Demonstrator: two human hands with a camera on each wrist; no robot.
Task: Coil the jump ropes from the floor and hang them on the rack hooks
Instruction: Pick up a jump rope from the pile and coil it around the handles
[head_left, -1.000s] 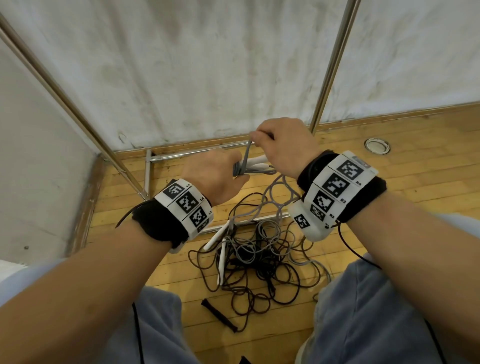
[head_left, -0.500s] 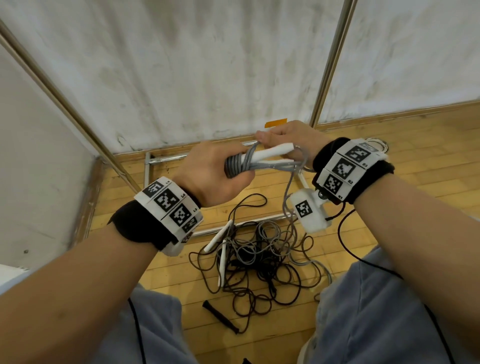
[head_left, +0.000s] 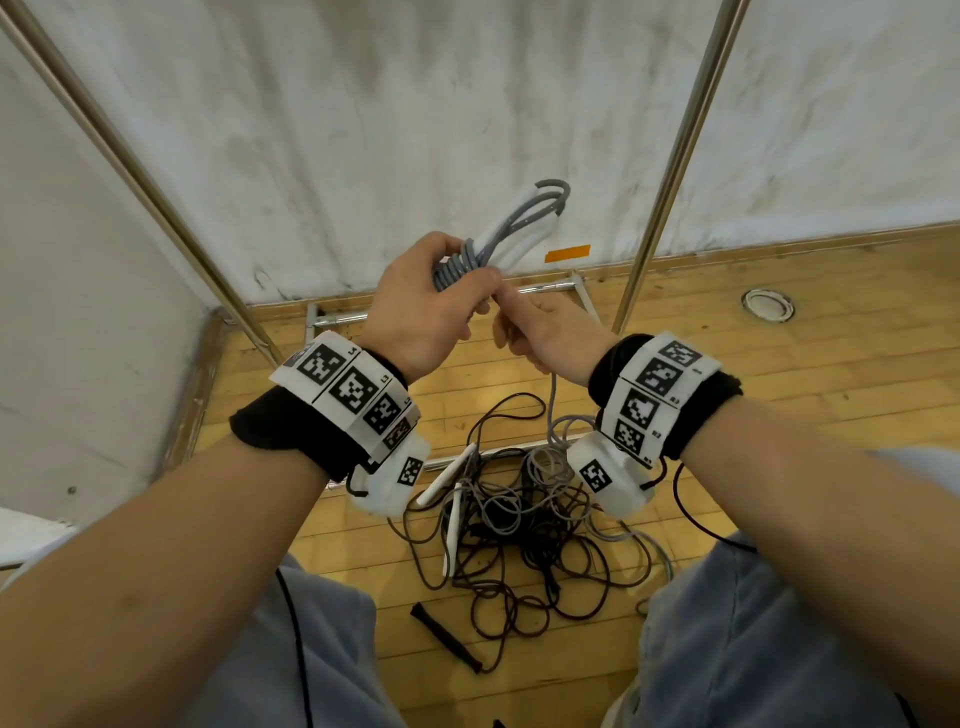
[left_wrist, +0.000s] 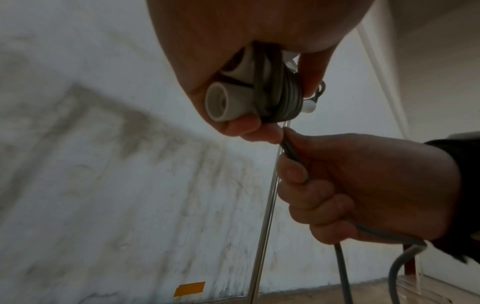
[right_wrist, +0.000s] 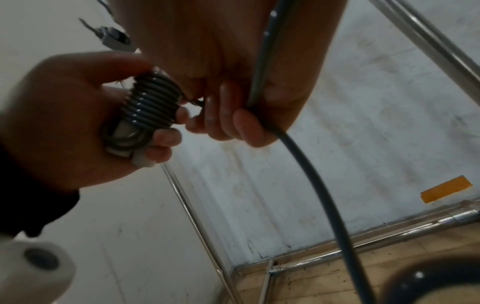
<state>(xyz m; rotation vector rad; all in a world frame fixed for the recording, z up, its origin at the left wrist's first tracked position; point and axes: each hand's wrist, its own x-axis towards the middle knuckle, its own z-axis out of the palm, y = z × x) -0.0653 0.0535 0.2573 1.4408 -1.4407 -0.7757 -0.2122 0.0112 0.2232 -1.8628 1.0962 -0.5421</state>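
Note:
My left hand (head_left: 431, 301) grips a bundle of white jump-rope handles (head_left: 524, 236) with grey rope (head_left: 457, 267) wound round them in several turns (right_wrist: 153, 102). The handle ends (left_wrist: 226, 102) poke out below the fingers. Just right of it, my right hand (head_left: 545, 332) holds the loose grey rope tail (left_wrist: 340, 265) in a fist, and that tail (right_wrist: 322, 185) runs down to the floor. A tangle of brown and grey ropes (head_left: 519, 525) with white handles (head_left: 449, 483) lies on the wood floor between my knees.
Chrome rack poles (head_left: 675, 156) rise before a stained white wall, with base bars (head_left: 545, 286) on the floor. A black handle (head_left: 447, 636) lies near my left knee. An orange tape strip (head_left: 567, 254) marks the wall; a round floor socket (head_left: 768, 304) sits at right.
The left hand has lifted and tilted the bundle from level to pointing up and right. The right hand has dropped below it, still drawing the grey rope, and more turns now wrap the handles.

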